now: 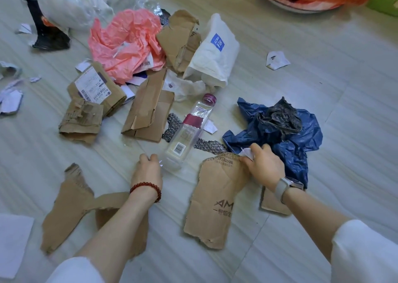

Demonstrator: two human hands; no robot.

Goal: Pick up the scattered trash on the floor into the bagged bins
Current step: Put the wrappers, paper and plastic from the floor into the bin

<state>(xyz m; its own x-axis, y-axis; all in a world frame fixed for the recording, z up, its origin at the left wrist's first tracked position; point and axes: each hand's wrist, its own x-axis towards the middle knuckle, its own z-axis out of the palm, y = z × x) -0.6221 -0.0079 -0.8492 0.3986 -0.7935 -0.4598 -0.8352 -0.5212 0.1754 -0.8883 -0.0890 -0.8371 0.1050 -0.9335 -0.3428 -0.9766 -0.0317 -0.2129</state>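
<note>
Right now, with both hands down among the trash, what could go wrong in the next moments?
1. The right hand pinches a small white paper scrap together with the torn brown cardboard sheet; the scrap may slip from that grip.
2. The left hand is at the base of the clear plastic bottle with the maroon cap, which lies on its side and may roll away.
</note>
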